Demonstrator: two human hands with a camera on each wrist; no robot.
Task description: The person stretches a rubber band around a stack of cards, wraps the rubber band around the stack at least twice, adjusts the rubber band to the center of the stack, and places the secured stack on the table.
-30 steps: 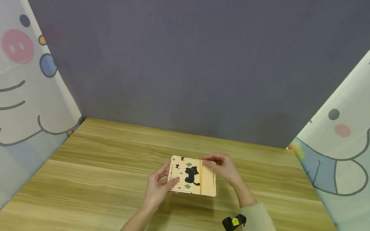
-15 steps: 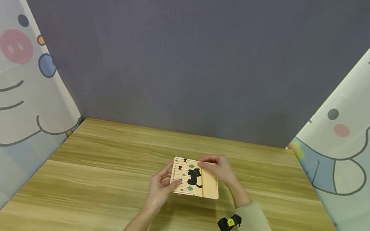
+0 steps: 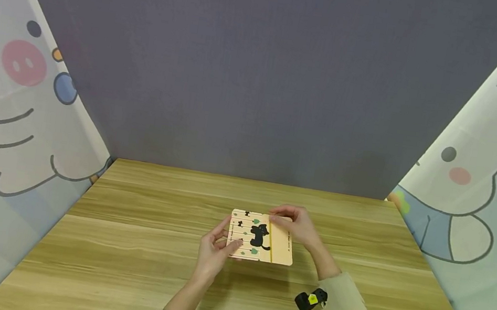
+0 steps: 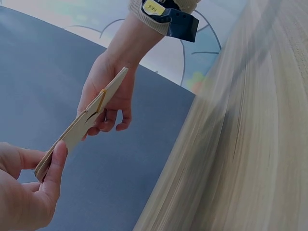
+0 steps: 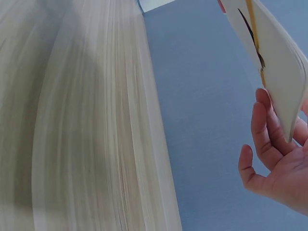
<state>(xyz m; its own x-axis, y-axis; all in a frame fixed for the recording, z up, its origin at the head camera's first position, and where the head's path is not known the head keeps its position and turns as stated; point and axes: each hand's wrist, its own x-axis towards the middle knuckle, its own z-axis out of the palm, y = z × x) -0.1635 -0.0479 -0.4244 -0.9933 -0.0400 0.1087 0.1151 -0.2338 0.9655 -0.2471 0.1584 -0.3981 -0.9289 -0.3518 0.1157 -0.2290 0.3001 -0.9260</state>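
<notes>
A cream notebook (image 3: 281, 244) with a black cat and green leaves on its cover is held above the table, its pages edge-on in the left wrist view. My left hand (image 3: 212, 253) pinches its left edge, thumb on the cover and fingers beneath. At the far edge my right hand (image 3: 298, 226) grips the notebook between thumb and fingers, right by a yellow elastic band (image 3: 271, 243) that runs across the cover. In the right wrist view, the other fingers (image 5: 260, 130) of that hand curl below the notebook.
The wood-grain table (image 3: 129, 255) stretches beneath both hands. A dark grey panel (image 3: 260, 72) rises behind it, with cartoon-printed curtains (image 3: 466, 132) at the sides. A black wrist camera (image 3: 310, 300) sits by the right sleeve.
The band's two strands, apart near the top a second ago, now lie together as one line. The notebook and both hands have shifted only slightly.
</notes>
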